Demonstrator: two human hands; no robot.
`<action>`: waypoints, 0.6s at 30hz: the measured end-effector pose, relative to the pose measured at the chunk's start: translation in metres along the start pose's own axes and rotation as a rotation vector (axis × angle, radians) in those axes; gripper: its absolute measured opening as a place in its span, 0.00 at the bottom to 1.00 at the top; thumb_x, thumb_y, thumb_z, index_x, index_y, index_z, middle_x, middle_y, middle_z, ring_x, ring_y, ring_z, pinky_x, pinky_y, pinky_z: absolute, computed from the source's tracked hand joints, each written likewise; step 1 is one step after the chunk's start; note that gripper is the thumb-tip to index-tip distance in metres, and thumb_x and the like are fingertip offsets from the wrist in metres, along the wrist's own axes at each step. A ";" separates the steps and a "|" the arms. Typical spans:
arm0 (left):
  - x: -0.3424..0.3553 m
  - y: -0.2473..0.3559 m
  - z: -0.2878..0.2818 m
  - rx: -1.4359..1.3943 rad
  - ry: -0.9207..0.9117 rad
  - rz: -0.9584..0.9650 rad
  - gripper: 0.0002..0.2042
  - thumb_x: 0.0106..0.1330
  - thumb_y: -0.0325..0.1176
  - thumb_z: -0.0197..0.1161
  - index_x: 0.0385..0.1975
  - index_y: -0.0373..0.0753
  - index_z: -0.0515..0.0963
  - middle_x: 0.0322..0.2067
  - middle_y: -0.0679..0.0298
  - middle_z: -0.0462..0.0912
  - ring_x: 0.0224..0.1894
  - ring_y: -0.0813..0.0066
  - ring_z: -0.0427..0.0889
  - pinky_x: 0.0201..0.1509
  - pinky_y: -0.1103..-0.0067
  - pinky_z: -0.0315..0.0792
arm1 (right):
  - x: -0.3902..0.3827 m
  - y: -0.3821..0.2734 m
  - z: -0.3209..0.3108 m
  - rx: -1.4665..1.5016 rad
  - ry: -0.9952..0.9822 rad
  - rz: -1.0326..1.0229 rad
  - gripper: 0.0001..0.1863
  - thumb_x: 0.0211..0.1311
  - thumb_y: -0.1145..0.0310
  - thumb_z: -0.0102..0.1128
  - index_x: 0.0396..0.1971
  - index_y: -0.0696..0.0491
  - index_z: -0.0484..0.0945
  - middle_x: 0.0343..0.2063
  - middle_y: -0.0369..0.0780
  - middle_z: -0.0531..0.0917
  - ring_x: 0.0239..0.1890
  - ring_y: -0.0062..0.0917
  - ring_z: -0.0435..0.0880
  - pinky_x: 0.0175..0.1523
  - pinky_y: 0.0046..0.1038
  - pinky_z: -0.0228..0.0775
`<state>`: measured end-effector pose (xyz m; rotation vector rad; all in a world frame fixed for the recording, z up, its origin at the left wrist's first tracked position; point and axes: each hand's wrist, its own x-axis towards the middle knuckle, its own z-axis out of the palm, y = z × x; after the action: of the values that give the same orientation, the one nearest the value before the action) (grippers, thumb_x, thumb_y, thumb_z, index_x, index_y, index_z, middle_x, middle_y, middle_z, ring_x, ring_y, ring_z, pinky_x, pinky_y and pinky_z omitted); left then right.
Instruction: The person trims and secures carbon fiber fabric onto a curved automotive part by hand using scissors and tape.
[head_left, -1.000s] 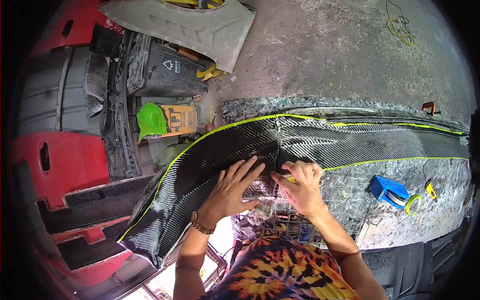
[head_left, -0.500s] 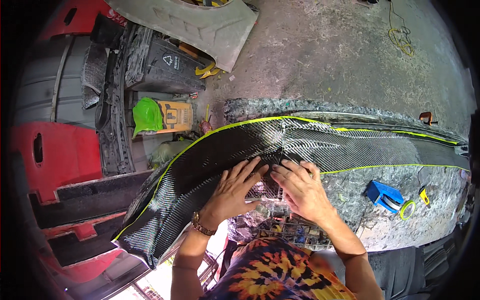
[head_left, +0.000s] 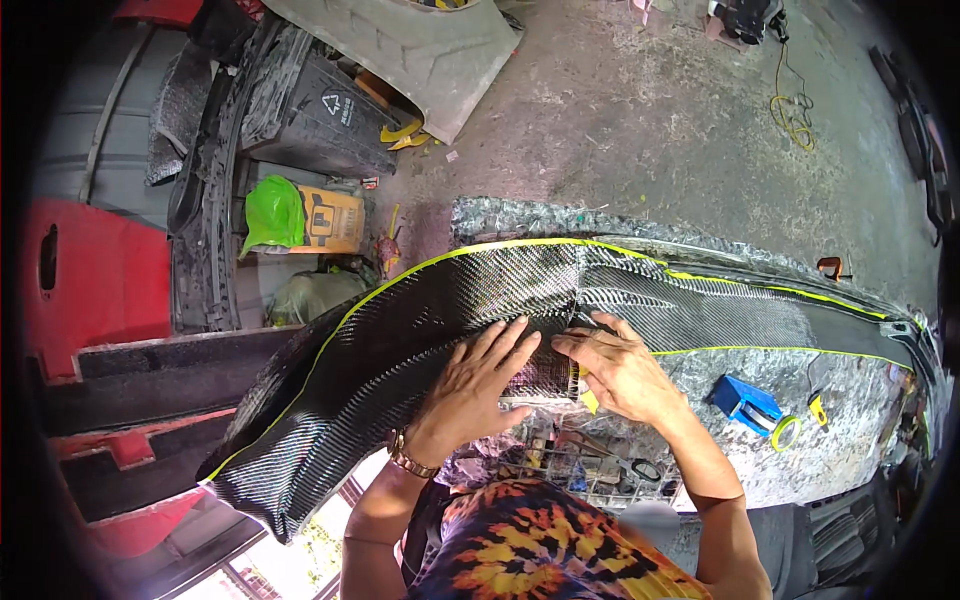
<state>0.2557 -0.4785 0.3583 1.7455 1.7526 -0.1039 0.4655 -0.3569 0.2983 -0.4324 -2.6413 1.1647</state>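
A long curved piece of black woven carbon-fibre cloth [head_left: 400, 320], edged with yellow-green tape, lies over a shaped part in front of me. My left hand [head_left: 470, 385] rests flat on it, open, fingers spread just left of a crosswise seam [head_left: 577, 285]. Right of that seam, my right hand [head_left: 625, 375] has its fingers bent down onto the cloth, closed at its near edge; the thumb is mostly hidden. A short yellow strip [head_left: 589, 402] shows below the right fingers. Between the hands a small cloth flap [head_left: 540, 378] hangs toward me.
Scissors [head_left: 642, 468] and tools lie on a wire rack [head_left: 600, 478] near my body. To the right are a blue tape dispenser [head_left: 745, 402], a green-yellow tape roll [head_left: 786, 434] and a yellow cutter [head_left: 818, 410]. An orange clamp [head_left: 830, 268] sits behind; a dark bin [head_left: 325, 125] stands far left.
My right hand has drawn its fingers together and shifted slightly right, and the yellow strip now shows beneath it. The left hand stays on the cloth. The whole view has shifted a little.
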 end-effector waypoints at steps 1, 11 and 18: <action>0.001 -0.001 0.001 -0.007 0.006 0.002 0.45 0.55 0.46 0.71 0.73 0.46 0.56 0.74 0.59 0.53 0.74 0.56 0.54 0.71 0.54 0.56 | 0.003 0.002 0.000 0.008 0.013 -0.010 0.29 0.51 0.73 0.59 0.58 0.56 0.73 0.53 0.43 0.82 0.60 0.34 0.78 0.72 0.41 0.58; 0.004 0.000 0.008 -0.008 0.166 0.101 0.42 0.52 0.46 0.72 0.68 0.37 0.64 0.71 0.57 0.62 0.67 0.52 0.64 0.65 0.61 0.61 | 0.058 0.027 -0.052 -0.160 0.361 0.063 0.20 0.57 0.76 0.58 0.52 0.55 0.77 0.48 0.42 0.81 0.46 0.38 0.79 0.54 0.37 0.69; 0.000 0.004 0.013 0.026 0.174 0.086 0.42 0.50 0.46 0.73 0.66 0.37 0.66 0.70 0.56 0.63 0.66 0.51 0.66 0.66 0.61 0.60 | 0.110 0.060 -0.044 -0.064 0.052 0.026 0.14 0.65 0.65 0.56 0.45 0.55 0.82 0.44 0.44 0.83 0.52 0.38 0.80 0.59 0.40 0.66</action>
<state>0.2643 -0.4842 0.3496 1.8943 1.8014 0.0644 0.3875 -0.2495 0.2919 -0.5030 -2.6418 1.0641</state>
